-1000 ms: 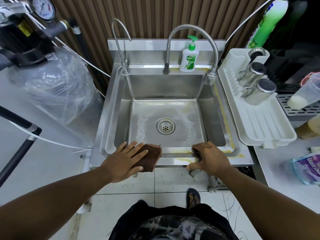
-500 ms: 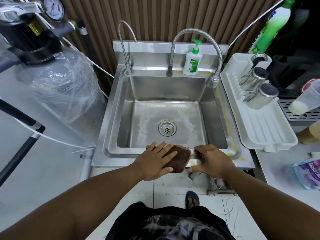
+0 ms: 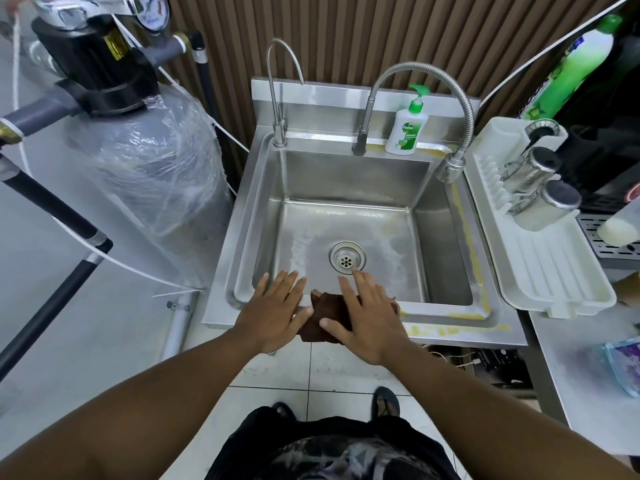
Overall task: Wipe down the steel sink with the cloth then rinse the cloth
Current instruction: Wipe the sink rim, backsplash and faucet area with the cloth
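Observation:
A brown cloth (image 3: 323, 318) lies on the front rim of the steel sink (image 3: 450, 317). My right hand (image 3: 367, 317) lies flat on top of the cloth with straight fingers. My left hand (image 3: 277, 308) rests flat on the rim just left of the cloth, fingers spread, its edge touching the cloth. Yellowish stains run along the sink's front and right rim. The drain (image 3: 347, 257) sits in the basin floor. A flexible faucet (image 3: 450, 168) arches over the basin's right side.
A thin gooseneck tap (image 3: 278, 98) and a green soap bottle (image 3: 405, 129) stand at the sink's back. A white dish rack (image 3: 554, 265) with steel cups is on the right. A plastic-wrapped tank (image 3: 149, 174) stands at the left.
My right hand left the rim's front edge and now lies on the cloth. My left hand slid off the cloth to its left side. The cloth had moved right along the rim.

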`<state>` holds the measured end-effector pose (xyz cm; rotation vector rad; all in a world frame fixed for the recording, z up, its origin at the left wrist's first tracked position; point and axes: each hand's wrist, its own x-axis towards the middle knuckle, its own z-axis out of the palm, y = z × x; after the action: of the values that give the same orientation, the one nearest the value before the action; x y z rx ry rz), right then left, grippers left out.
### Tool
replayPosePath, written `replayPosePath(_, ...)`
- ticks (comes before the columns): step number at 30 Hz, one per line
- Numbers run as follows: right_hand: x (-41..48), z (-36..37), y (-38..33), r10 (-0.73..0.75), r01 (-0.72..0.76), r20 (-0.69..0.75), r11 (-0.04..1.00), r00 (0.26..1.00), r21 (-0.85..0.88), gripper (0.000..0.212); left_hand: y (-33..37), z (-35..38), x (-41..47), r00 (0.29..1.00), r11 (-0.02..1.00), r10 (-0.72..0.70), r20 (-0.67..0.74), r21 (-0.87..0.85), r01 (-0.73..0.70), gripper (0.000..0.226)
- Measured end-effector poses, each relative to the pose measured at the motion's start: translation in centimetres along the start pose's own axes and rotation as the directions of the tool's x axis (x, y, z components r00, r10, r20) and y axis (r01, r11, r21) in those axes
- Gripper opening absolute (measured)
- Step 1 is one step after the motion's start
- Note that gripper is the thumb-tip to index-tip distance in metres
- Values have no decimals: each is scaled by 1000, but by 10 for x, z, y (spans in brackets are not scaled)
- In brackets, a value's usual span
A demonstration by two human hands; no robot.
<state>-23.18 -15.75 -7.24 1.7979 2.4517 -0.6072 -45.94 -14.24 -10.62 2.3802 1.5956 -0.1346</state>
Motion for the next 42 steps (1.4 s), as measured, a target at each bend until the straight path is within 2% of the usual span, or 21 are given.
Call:
replayPosePath(4,2,23,-11,59,-56,62,997,996,-52,90,1,3,2,1000,1000,-16,0,15,16,70)
replayPosePath(7,1,24,-2,33,-29,57,997,998,-69,85,1,4,3,1000,1000,-15,22,3,15,71)
replayPosePath(12,-16,18,34,19,-15,43,995,999,-102,74,2,5,5,999,999,-9,43,34,8,70)
replayPosePath(21,-43,10,88,50,-48,16,992,999,-115,70,32,1,28,998,1000,13,63,12,-13,82)
replayPosePath(25,-48,8,101,71,-68,23,991,997,-111,69,50,6,39,996,1000,15,88,-4,-15,72)
replayPosePath(27,-48,8,101,71,-69,16,992,997,-106,68,48,9,40,997,998,55,46,-15,-55,71)
replayPosePath(30,-47,9,101,69,-69,1,992,998,-103,70,43,15,33,974,983,182,-133,14,-182,69)
replayPosePath(32,-47,8,100,60,-59,-2,993,998,-103,72,43,17,30,962,982,189,-196,48,-183,66)
replayPosePath(36,-54,2,115,31,-29,19,993,999,-113,78,47,14,29,953,982,187,-239,81,-173,61)
replayPosePath(42,-65,-5,142,93,-90,23,989,995,-116,75,46,15,29,947,979,199,-251,91,-181,57)
